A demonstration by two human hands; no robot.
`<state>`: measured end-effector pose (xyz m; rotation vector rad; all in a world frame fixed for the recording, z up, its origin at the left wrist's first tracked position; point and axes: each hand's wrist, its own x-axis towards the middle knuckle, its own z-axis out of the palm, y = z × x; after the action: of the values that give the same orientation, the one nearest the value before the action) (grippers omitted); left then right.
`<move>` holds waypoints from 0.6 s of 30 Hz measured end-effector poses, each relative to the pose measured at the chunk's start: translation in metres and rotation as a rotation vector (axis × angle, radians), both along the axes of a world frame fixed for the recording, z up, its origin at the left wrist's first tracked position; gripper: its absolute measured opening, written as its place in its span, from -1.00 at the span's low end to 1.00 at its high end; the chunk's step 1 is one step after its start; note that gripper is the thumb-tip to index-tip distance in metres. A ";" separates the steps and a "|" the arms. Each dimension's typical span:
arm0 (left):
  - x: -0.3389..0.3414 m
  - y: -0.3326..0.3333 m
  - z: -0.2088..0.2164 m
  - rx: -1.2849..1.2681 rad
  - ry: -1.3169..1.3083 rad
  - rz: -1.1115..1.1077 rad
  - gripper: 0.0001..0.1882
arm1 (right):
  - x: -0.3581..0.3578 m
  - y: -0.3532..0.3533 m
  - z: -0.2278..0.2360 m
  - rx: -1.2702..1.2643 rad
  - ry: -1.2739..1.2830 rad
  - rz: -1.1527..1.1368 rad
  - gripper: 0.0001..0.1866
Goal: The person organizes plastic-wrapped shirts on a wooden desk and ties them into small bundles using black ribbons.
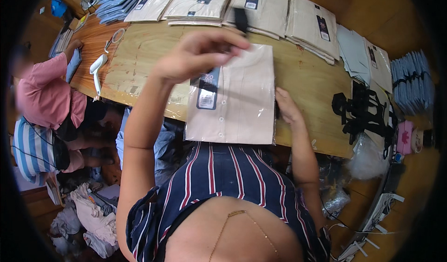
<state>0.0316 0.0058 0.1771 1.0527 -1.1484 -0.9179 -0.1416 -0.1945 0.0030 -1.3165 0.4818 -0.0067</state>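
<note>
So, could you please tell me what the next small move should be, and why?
I'd probably lower the left hand and lay the blurred black strip across the bagged pale shirt: the strip shows beside that raised hand, while the right hand is at the shirt's right edge, seemingly placed to steady it.

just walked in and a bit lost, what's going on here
A person's right hand is at the right edge of a pale pink wrapped shirt, at the near edge of the table. The left hand hovers over it, a blurred black strip just beyond; whether that is held is unclear. More wrapped shirts line the far side; loose black straps lie to the right.
</note>
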 end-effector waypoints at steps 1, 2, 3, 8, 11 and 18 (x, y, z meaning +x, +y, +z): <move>-0.019 -0.023 0.005 0.100 -0.009 -0.020 -0.73 | 0.002 0.002 -0.005 -0.042 0.049 -0.009 -0.69; -0.029 -0.045 -0.002 0.075 -0.238 -0.102 -0.78 | 0.004 0.010 0.001 -0.071 0.020 -0.046 -0.69; -0.041 -0.063 -0.017 0.060 -0.391 -0.100 -0.79 | 0.005 0.017 0.007 -0.098 -0.008 -0.088 -0.69; -0.074 -0.116 -0.115 0.126 -0.697 -0.003 -0.83 | -0.008 0.027 -0.004 -0.462 -0.007 -0.220 -0.73; -0.073 -0.116 -0.133 0.172 -0.680 0.054 -0.81 | -0.025 -0.010 0.002 -0.373 0.227 0.144 -0.78; -0.075 -0.114 -0.133 0.210 -0.744 0.137 -0.83 | -0.035 -0.024 0.059 -0.644 0.049 0.128 -0.76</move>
<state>-0.0437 -0.1083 0.0441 1.7032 -1.5748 -0.5447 -0.1763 -0.2186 0.0622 -1.9819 0.4523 -0.0244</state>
